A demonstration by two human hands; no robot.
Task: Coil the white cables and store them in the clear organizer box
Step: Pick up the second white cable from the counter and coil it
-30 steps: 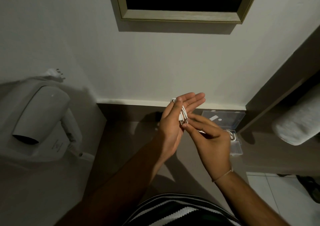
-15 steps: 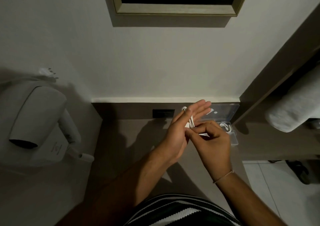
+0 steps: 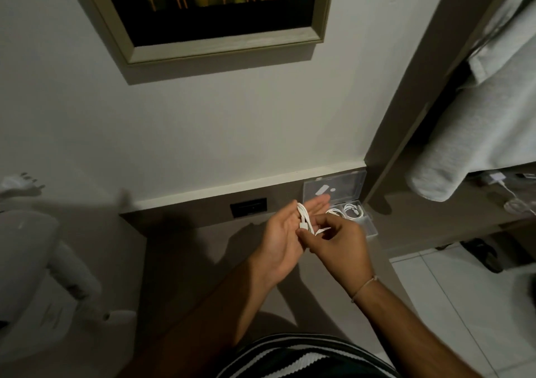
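Observation:
A white cable (image 3: 305,218) is looped around the fingers of my left hand (image 3: 285,237), whose fingers stretch out flat. My right hand (image 3: 338,247) pinches the loose end of that cable just right of the left palm. Behind both hands, the clear organizer box (image 3: 367,227) stands open on the brown counter, its lid (image 3: 336,187) leaning against the wall. Inside it lie two coiled white cables (image 3: 351,211).
A wall hair dryer (image 3: 34,264) hangs at the left. A black socket (image 3: 248,207) sits in the backsplash. A framed picture (image 3: 214,14) hangs above. At the right, a rolled white towel (image 3: 452,151) lies on a shelf beside a white charger with its cable (image 3: 499,179).
The view has tilted up and swung left, so the hands and box sit further right. My right hand keeps winding the cable's end around the left fingers.

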